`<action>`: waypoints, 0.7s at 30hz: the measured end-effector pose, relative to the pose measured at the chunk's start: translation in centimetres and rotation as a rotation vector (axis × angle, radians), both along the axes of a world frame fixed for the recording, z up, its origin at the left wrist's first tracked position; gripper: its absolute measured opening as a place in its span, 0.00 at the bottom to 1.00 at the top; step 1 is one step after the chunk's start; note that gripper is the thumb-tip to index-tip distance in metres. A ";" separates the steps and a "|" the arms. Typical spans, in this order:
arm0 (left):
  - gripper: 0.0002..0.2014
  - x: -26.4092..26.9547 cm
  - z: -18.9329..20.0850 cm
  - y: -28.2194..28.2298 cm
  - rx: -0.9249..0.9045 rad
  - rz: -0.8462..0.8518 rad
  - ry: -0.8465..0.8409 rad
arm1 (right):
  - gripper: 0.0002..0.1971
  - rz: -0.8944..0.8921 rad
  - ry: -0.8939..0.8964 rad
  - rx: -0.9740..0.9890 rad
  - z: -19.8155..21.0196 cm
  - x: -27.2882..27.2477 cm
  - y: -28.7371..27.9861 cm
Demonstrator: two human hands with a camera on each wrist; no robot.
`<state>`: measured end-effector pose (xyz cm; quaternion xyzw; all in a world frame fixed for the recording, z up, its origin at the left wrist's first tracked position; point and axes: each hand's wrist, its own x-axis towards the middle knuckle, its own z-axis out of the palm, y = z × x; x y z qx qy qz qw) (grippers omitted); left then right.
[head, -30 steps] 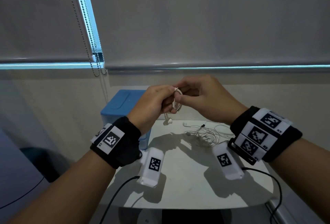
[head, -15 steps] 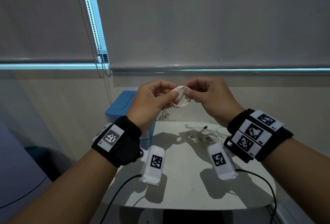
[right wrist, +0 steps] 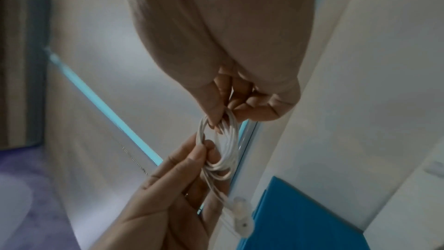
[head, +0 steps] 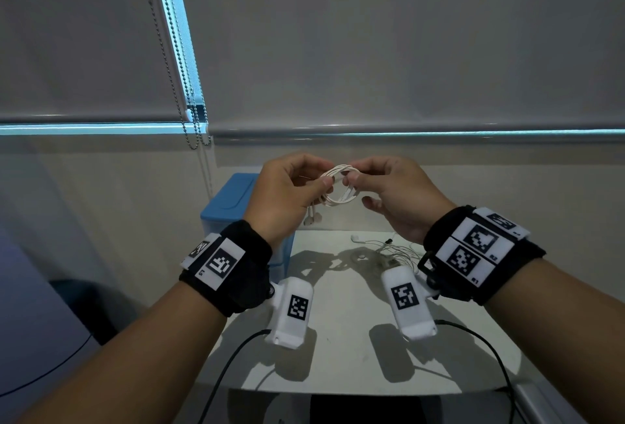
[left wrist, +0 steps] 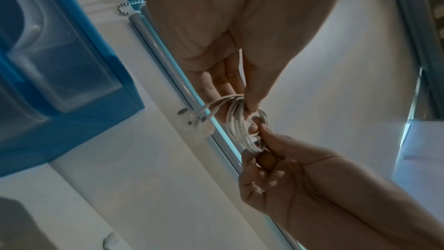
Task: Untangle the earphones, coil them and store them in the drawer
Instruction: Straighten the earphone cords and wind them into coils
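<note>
Both hands were raised above the white surface (head: 338, 339), holding a coiled set of white earphones (head: 339, 186) between them. The left hand (head: 287, 193) pinched the left side of the coil between thumb and curled fingers, and the right hand (head: 395, 193) pinched the right side the same way, thumb tip against forefinger. The coil stood as a small ring of several loops, held in the air and touching nothing but the two hands. In the left wrist view the loops (left wrist: 242, 123) ran bunched together between the thumb above and the other hand's fingertips below. Two earbuds (head: 313, 219) hung loose beneath the left hand on short lengths of cord; the right wrist view showed them dangling (right wrist: 241, 214) below the coil.

On the surface, near the right wrist, lay a second heap of thin white cords (head: 385, 251), still tangled, partly hidden by the wrist camera. A blue drawer unit (head: 233, 200) stood at the far left corner of the surface, behind the left hand, with its clear-fronted drawer (left wrist: 60, 75) pushed in. Grey blinds (head: 372, 34) hung behind, with a bead chain (head: 169, 51) at the left.
</note>
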<state>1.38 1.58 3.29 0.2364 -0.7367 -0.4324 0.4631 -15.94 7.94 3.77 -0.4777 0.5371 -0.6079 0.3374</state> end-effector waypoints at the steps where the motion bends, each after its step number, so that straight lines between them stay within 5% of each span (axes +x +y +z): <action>1: 0.08 0.0 0.0 -0.1 -0.018 0.013 -0.015 | 0.05 0.021 -0.036 0.023 0.0 0.0 0.0; 21: 0.08 -1.1 -1.2 -1.3 -0.286 0.067 -0.295 | 0.13 0.115 -0.400 0.114 -0.5 -0.1 0.5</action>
